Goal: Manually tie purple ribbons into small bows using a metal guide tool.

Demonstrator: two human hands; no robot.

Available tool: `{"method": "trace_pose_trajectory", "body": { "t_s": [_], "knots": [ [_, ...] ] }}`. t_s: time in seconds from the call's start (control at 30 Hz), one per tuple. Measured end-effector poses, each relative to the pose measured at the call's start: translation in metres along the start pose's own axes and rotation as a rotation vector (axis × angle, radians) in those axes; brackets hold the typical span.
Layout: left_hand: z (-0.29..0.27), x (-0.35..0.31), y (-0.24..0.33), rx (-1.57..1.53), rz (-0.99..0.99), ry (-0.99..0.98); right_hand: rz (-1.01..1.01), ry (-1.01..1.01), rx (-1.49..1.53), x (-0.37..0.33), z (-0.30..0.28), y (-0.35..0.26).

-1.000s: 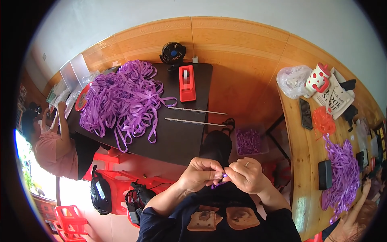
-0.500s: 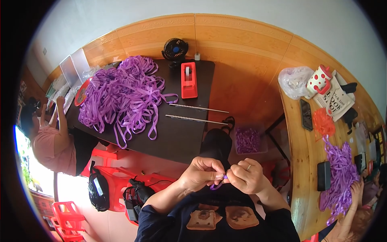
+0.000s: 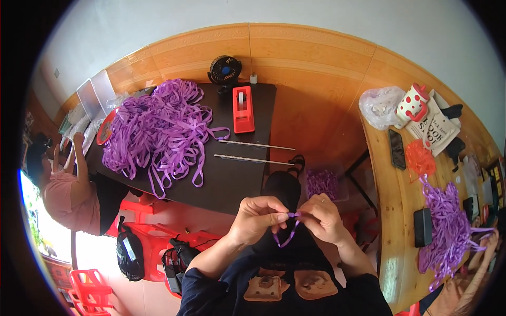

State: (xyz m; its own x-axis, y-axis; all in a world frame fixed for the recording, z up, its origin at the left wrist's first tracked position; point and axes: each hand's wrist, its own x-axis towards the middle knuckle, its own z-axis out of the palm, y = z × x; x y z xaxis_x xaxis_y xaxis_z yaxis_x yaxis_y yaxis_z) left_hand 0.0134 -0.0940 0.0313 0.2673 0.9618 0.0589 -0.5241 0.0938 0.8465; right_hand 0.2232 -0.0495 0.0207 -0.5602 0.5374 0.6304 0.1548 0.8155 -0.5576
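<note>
A short length of purple ribbon point(image 3: 286, 242) is pinched between my two hands over my lap, a loop of it hanging below. My left hand point(image 3: 260, 218) grips it between thumb and forefinger. Close beside it, my right hand point(image 3: 319, 219) pinches the ribbon's other side. A small twist or knot seems to sit between the fingertips, too small to make out. On the dark table ahead lies a big heap of purple ribbon point(image 3: 158, 126), and two thin metal rods point(image 3: 255, 145) rest near that table's right edge.
A red tape dispenser point(image 3: 243, 110) and a black fan point(image 3: 225, 71) stand at the back of the dark table. A bin of purple ribbon point(image 3: 322, 183) sits on the floor. The wooden table point(image 3: 392, 253) at right carries a phone point(image 3: 397, 149) and more ribbon point(image 3: 445, 226). People sit at both sides.
My hands have drawn slightly apart and up, showing more ribbon and a longer hanging loop. At right, another person's hand has pulled some ribbon out from the pile.
</note>
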Motion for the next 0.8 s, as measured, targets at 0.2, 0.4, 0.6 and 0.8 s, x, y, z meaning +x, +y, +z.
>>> {"method": "trace_pose_trajectory", "body": {
  "t_s": [0.2, 0.4, 0.6, 0.8],
  "knots": [
    [-0.004, -0.006, -0.019, -0.068, -0.102, 0.036, 0.016, 0.196, -0.171, -0.005, -0.001, 0.002],
    [0.002, -0.002, -0.037, 0.116, -0.266, 0.105, -0.189, 0.239, -0.756, -0.012, 0.0, 0.02],
    [-0.022, 0.026, -0.101, -0.034, -0.332, 0.166, -0.152, 0.294, -0.692, -0.005, 0.01, 0.075],
    [-0.038, 0.074, -0.127, -0.181, -0.244, 0.21, -0.047, 0.413, -0.528, 0.03, 0.017, 0.132]
  ]
}}
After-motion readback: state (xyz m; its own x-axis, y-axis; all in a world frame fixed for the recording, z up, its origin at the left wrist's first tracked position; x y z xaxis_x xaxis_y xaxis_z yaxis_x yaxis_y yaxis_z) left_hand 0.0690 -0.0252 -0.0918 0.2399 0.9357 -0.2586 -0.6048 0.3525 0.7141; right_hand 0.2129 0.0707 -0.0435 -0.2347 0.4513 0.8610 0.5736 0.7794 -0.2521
